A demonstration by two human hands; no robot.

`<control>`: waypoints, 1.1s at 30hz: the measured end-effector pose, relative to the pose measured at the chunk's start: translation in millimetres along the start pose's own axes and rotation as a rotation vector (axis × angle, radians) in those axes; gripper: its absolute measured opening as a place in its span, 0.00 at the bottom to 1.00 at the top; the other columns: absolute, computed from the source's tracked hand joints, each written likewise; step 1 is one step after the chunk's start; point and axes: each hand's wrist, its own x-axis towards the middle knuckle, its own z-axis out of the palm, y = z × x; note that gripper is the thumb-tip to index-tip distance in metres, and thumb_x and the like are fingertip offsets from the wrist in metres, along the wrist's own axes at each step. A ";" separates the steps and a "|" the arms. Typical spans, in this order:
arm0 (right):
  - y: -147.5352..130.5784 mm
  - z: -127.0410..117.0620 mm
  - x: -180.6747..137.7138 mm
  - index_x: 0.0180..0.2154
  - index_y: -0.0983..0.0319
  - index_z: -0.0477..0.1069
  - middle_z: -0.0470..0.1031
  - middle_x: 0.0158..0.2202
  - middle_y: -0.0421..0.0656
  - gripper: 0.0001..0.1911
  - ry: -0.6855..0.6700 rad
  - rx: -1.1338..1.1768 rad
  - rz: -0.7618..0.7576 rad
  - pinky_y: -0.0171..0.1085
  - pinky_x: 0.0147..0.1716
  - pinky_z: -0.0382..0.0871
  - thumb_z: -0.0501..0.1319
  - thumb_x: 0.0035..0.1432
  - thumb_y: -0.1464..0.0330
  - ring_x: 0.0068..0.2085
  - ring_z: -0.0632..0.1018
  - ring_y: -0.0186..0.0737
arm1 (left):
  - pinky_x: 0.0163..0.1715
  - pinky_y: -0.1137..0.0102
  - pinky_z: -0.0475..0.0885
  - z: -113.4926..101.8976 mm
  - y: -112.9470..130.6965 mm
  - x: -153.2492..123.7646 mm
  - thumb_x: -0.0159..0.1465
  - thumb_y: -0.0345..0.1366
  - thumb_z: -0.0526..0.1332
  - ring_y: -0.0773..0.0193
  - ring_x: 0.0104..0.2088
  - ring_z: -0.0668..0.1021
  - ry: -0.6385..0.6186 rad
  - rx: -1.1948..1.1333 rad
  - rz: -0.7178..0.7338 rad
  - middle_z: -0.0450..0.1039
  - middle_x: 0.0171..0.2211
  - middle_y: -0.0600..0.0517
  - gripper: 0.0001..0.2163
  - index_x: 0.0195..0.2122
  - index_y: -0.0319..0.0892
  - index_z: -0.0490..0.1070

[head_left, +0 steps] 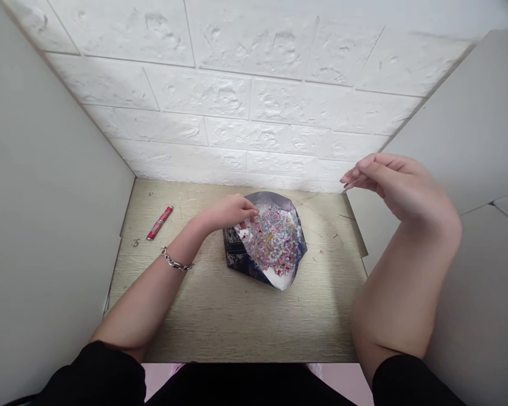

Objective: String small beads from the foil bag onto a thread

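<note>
A folded paper bag with a dark blue patterned outside lies open on the table. Inside it is a heap of small beads, mostly white, pink, red and clear. My left hand reaches over the bag's left rim, its fingertips pinched together just above the beads. What the pinch holds is too small to name. High on the right, apart from the bag, my right hand is raised with thumb and fingers pinched. A thin line seems to show at those fingertips, but I cannot make out what it is.
A red tube with a silver middle band lies on the wooden table at the left. Small metal bits lie nearby. A white brick-patterned wall stands behind, with grey panels on the left and right.
</note>
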 end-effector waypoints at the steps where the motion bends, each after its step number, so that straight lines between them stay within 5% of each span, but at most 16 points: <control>1: 0.5 -0.3 0.1 0.26 0.60 0.70 0.73 0.30 0.43 0.12 0.012 0.032 0.011 0.39 0.41 0.65 0.57 0.51 0.59 0.35 0.73 0.36 | 0.23 0.73 0.61 -1.9 -0.6 0.0 0.54 0.39 0.53 0.70 0.19 0.71 0.006 -0.009 0.002 0.74 0.25 0.50 0.12 0.26 0.38 0.74; 8: -9.1 2.9 -2.2 0.24 0.61 0.69 0.69 0.20 0.39 0.08 0.000 0.410 -0.029 0.38 0.37 0.68 0.59 0.50 0.64 0.27 0.73 0.32 | 0.24 0.75 0.63 -17.5 -1.6 -6.6 0.56 0.38 0.52 0.70 0.22 0.71 0.005 0.044 0.010 0.73 0.30 0.51 0.25 0.56 0.42 0.56; 13: -18.5 6.1 -7.4 0.27 0.59 0.72 0.47 0.12 0.31 0.06 -0.039 0.561 -0.109 0.37 0.29 0.69 0.61 0.49 0.63 0.15 0.56 0.25 | 0.27 0.74 0.65 -21.4 -5.3 -8.5 0.56 0.39 0.51 0.69 0.25 0.72 -0.008 0.116 0.016 0.72 0.35 0.49 0.28 0.59 0.43 0.50; 18: -26.0 8.6 -14.6 0.34 0.55 0.74 0.39 0.13 0.31 0.10 -0.179 0.531 -0.163 0.32 0.17 0.58 0.59 0.49 0.61 0.15 0.48 0.26 | 0.29 0.73 0.64 -24.1 -2.9 -10.4 0.57 0.42 0.48 0.69 0.27 0.71 -0.019 0.186 0.035 0.72 0.35 0.50 0.25 0.56 0.43 0.56; 25: -34.9 18.1 -23.7 0.53 0.48 0.59 0.56 0.15 0.34 0.25 -0.331 0.123 -0.127 0.34 0.21 0.58 0.56 0.51 0.59 0.19 0.60 0.30 | 0.28 0.74 0.63 -26.3 15.2 -21.7 0.59 0.46 0.45 0.70 0.26 0.70 -0.123 0.125 0.055 0.71 0.32 0.52 0.25 0.55 0.44 0.58; 30: -45.0 25.2 -27.1 0.42 0.55 0.70 0.62 0.19 0.37 0.16 -0.662 -0.310 -0.076 0.32 0.20 0.56 0.55 0.51 0.58 0.21 0.62 0.30 | 0.32 0.74 0.63 -30.0 21.5 -27.6 0.57 0.45 0.48 0.67 0.33 0.71 -0.062 0.263 0.046 0.72 0.36 0.52 0.20 0.48 0.45 0.66; 33: -43.9 29.1 -23.4 0.31 0.58 0.72 0.62 0.18 0.37 0.13 -0.611 -0.508 -0.049 0.31 0.19 0.55 0.53 0.53 0.59 0.20 0.61 0.29 | 0.34 0.72 0.64 -36.4 18.6 -32.4 0.54 0.45 0.51 0.64 0.36 0.72 0.027 0.426 -0.051 0.72 0.38 0.51 0.20 0.47 0.46 0.67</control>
